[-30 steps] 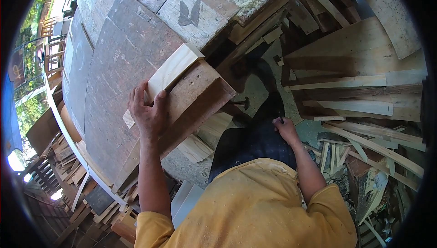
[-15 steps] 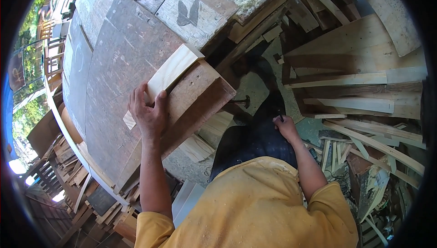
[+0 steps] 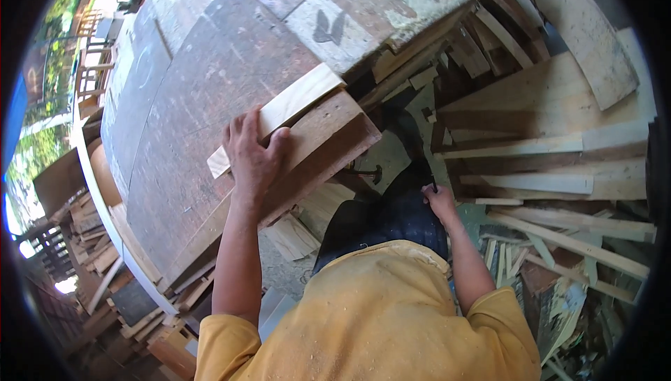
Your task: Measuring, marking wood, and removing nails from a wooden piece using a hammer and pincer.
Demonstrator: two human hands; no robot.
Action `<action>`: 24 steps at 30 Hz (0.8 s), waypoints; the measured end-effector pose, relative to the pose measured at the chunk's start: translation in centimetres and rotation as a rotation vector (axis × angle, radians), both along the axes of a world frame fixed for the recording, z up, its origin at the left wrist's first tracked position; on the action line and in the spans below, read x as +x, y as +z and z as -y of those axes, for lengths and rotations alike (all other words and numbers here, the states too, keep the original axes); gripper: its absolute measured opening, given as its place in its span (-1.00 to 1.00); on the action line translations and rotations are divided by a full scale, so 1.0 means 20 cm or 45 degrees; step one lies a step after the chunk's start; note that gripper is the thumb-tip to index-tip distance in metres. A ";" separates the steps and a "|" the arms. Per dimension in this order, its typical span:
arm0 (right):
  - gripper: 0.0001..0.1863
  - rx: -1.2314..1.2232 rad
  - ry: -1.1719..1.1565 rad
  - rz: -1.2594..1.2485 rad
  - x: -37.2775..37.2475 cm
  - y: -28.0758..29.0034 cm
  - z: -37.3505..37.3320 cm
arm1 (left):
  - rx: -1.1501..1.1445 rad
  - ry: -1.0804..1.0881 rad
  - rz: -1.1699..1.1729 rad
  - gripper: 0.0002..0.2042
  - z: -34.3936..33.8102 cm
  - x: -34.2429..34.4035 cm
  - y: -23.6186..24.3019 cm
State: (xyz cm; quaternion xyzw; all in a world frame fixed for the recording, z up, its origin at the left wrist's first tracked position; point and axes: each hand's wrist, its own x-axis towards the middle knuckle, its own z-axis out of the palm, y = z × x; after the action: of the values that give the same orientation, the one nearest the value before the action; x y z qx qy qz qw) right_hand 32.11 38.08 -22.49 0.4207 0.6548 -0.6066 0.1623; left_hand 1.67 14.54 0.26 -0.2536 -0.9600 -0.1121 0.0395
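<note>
Cluttered woodshop; worn bench top fills upper left to centre of frame. Nearest: dusty yellow shirt at bottom, then right hand right of centre, beside dark trousers. It's curled tight on a slim dark stick-like item; too small to identify. Probably parked low to stay clear of the bench.

Left hand, left of centre: clamped across a pale wooden board, fingers over the far edge, thumb spread on the near side. Likely pinning it steady. Board lies diagonally at the bench front, alongside a thick brown timber, which probably backs it up; can't tell if they touch.

Farther: sawdust patch on bench, upper right; wood panels and loose strips at right; offcut pile, lower left; greenery, far upper left.
</note>
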 end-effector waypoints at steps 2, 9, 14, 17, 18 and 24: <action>-0.75 0.031 0.031 -0.009 -0.01 0.04 0.00 | -0.082 0.034 -0.011 -0.28 -0.02 0.05 0.05; -0.81 0.341 0.167 -0.202 -0.10 0.27 -0.01 | -0.096 -0.119 0.152 0.13 0.08 0.12 0.09; -0.82 0.978 0.641 -1.321 -0.81 1.13 0.23 | -0.018 -0.032 0.125 0.05 0.16 0.14 0.02; -0.81 1.063 1.039 -1.583 -1.31 1.44 0.55 | 0.012 -0.017 0.125 0.02 0.17 0.15 0.00; -0.81 0.991 1.202 -1.526 -1.47 1.46 0.66 | 0.056 -0.001 0.106 -0.04 0.17 0.16 0.00; -0.75 0.918 1.998 -0.961 -1.85 1.27 1.20 | 0.326 0.007 0.198 -0.15 0.18 0.16 -0.05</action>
State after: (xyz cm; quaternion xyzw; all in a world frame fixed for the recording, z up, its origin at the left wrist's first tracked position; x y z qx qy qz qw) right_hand -4.81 14.06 3.00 -0.3400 0.9086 -0.1810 0.1615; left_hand 4.92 11.00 -0.79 -0.2343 -0.9387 -0.2528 -0.0026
